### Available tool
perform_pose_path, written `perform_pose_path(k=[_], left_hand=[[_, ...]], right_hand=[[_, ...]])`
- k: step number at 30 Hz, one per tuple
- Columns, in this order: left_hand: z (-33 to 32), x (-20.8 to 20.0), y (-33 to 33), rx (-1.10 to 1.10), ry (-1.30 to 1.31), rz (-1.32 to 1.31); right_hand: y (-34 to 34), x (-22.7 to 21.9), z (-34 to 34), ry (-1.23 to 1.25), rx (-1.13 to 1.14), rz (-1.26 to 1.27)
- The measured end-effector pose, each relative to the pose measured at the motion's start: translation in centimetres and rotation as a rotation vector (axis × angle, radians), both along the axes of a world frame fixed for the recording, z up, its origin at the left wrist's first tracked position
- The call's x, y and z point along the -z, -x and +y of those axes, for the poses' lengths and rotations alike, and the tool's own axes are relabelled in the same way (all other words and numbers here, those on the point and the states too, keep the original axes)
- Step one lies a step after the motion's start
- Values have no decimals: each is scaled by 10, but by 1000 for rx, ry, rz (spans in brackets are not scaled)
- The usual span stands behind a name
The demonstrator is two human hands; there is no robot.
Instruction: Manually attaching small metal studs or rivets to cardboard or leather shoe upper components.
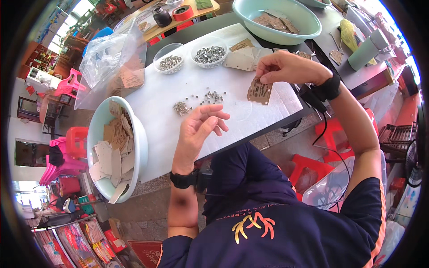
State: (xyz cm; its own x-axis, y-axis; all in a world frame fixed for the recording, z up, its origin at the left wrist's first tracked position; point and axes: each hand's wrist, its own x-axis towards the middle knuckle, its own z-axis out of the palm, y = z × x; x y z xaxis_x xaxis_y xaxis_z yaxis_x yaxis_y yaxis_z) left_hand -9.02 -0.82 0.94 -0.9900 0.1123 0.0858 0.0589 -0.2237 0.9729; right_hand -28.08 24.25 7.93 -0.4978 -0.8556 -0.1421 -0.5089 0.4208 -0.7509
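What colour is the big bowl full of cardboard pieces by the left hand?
Pale mint green bowl, seen in the head view.

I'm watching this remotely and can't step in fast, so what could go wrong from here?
The right hand pinches the brown card tag only by its top edge, so it could slip or twist. The loose metal eyelets lie scattered on the white board in front of the open left hand; a sweep might knock them off. The tub of card tags overhangs the board's edge and might tip.
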Motion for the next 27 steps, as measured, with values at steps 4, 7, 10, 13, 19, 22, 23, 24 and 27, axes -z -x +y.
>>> perform_pose_path(k=[4, 7, 10, 13, 19, 22, 23, 24, 27], left_hand=[[17, 1, -5, -75, 2, 2], [16, 3, -11, -112, -44, 15], [10, 0, -22, -151, -113, -42], [3, 1, -34, -311, -47, -54], [4, 5, -54, -429, -78, -57], [11, 15, -60, -428, -186, 16], [12, 22, -61, -458, -199, 18], [13, 25, -60, -487, -214, 21], [12, 23, -59, -499, -235, -13]], right_hand=[[-28, -7, -20, 173, 61, -355], [-50, 7, -39, 297, 82, -551], [-67, 24, -55, 332, 98, -659], [-90, 34, -64, 328, 162, -794], [-118, 48, -72, 200, 199, -894], [-129, 55, -79, 249, 236, -963], [-132, 57, -81, 290, 234, -987], [-134, 58, -82, 328, 211, -931], [-126, 50, -83, 239, 88, -632]])
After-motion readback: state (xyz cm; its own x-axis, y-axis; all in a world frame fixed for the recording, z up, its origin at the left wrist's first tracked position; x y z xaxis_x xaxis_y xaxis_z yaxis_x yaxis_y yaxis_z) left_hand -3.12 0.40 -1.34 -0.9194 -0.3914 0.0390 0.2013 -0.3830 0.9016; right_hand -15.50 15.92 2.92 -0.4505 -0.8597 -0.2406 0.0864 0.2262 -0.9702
